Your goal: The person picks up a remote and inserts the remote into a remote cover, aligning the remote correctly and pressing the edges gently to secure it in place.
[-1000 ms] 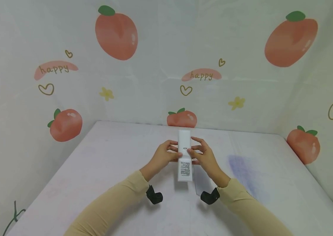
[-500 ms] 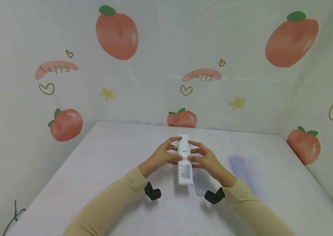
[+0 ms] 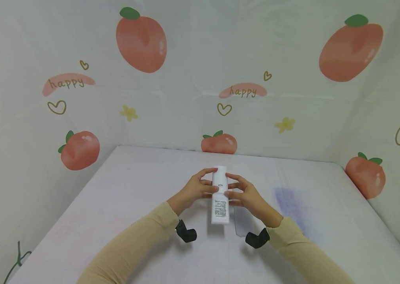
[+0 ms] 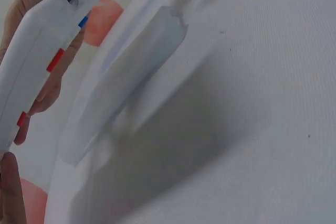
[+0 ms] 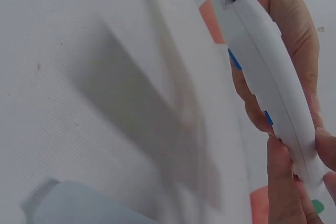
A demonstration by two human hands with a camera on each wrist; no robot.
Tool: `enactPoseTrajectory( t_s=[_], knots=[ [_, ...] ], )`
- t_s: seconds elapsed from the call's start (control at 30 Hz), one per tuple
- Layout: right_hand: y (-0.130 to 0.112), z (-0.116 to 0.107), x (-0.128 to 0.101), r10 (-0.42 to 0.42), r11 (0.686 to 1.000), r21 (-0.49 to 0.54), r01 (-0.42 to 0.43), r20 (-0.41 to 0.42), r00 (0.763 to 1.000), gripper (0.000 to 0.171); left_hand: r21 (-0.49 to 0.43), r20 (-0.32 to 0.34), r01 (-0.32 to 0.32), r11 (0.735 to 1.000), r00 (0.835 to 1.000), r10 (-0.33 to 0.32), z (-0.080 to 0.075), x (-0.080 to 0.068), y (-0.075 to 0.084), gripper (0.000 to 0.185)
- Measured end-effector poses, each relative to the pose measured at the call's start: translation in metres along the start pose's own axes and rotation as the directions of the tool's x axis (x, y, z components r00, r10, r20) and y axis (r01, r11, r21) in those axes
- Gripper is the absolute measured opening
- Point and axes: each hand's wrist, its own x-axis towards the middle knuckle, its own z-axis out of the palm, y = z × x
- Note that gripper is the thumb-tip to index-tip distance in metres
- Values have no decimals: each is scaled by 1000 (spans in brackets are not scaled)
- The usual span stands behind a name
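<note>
Remote point(image 3: 220, 200) is hovering over the tabletop point(image 3: 143, 177), just below the centre of the head view. The left hand point(image 3: 192, 189) is gripping its left edge and the right hand point(image 3: 250, 199) its right, while a translucent case point(image 3: 243, 225) is lying lower right of it.

A peach-printed wall point(image 3: 200, 47) backs the table point(image 3: 143, 179) at its far edge. A purple smudge point(image 3: 290, 203) lies toward the right edge.
</note>
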Motion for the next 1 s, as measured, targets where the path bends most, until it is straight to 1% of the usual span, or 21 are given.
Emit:
enactPoseTrajectory(
  t_s=[0.07, 0.27, 0.47, 0.63, 0.73, 0.87, 1.0],
  knots=[
    [1, 1, 0, 10, 1000, -10, -10, -7, 1000, 68, -25, -13, 19, 1000, 1000, -19, 1, 0, -1, 66],
    [2, 1, 0, 20, 998, -52, -20, -15, 1000, 67, -47, -52, 49, 998, 997, -51, 4, -1, -1, 65],
    [-1, -1, -1, 22, 997, -77, -22, 2, 1000, 66, -95, -60, 67, 993, 996, -73, 5, 0, -1, 64],
    [-7, -8, -1, 21, 995, -97, -19, 17, 1000, 55, -128, -67, 64, 990, 995, -73, 3, 1, -2, 65],
    [-9, -16, 1, -8, 989, -148, 11, 24, 1000, 46, -137, -75, 59, 989, 995, -69, 2, 2, -2, 65],
    [-11, -30, 5, -64, 963, -262, 64, 7, 998, 39, -147, -76, 51, 988, 995, -63, 1, 1, 0, 66],
    [-16, -45, 8, -93, 938, -339, 69, -53, 994, 37, -167, -72, 51, 985, 995, -64, 1, 0, 1, 68]
  ],
)
